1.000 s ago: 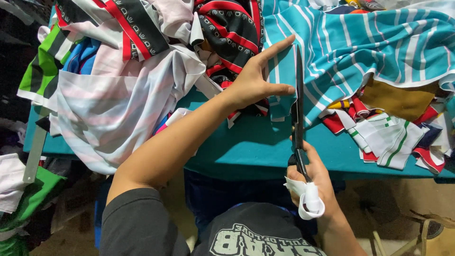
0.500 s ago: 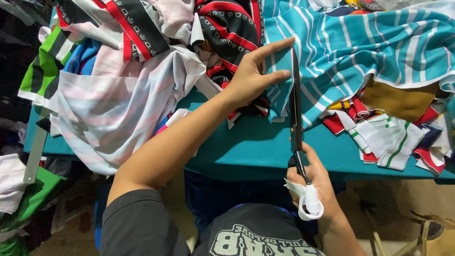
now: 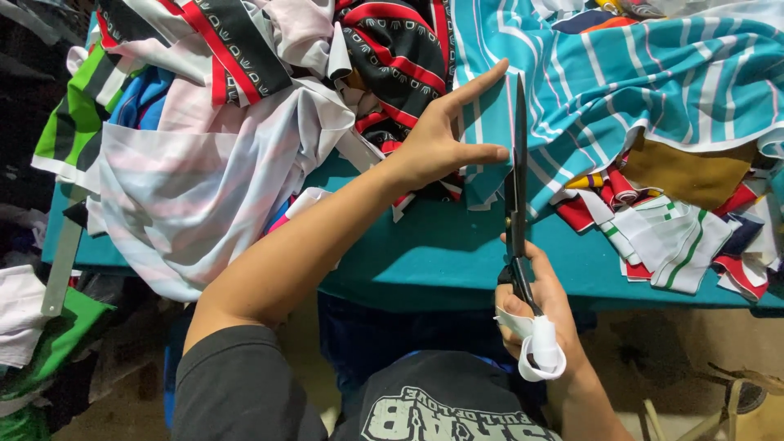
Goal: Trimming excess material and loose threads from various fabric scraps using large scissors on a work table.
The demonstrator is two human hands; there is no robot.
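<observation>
The right hand (image 3: 539, 306) is wrapped round the handles of a pair of long black steel scissors (image 3: 517, 188), fingers through the loops, with a strip of white cloth wound about the thumb. The forearm comes up from the lower edge of the view, and the blades point straight away from the body, nearly closed, their tips lying on the teal and white striped cloth (image 3: 637, 73). The left hand (image 3: 445, 135) lies flat and spread on that same striped cloth just left of the blades, fingers stretched out, thumb pointing toward the scissors and almost touching them; its bare arm reaches diagonally across from the lower left.

The cloth is spread over a teal table top (image 3: 425, 253). To the left sits a heap of pale pink and white striped fabric (image 3: 188, 196), with black, red and white patterned pieces (image 3: 392, 57) above it. At the right lie small mixed-colour offcuts (image 3: 661, 233) and a mustard-brown scrap (image 3: 690, 171).
</observation>
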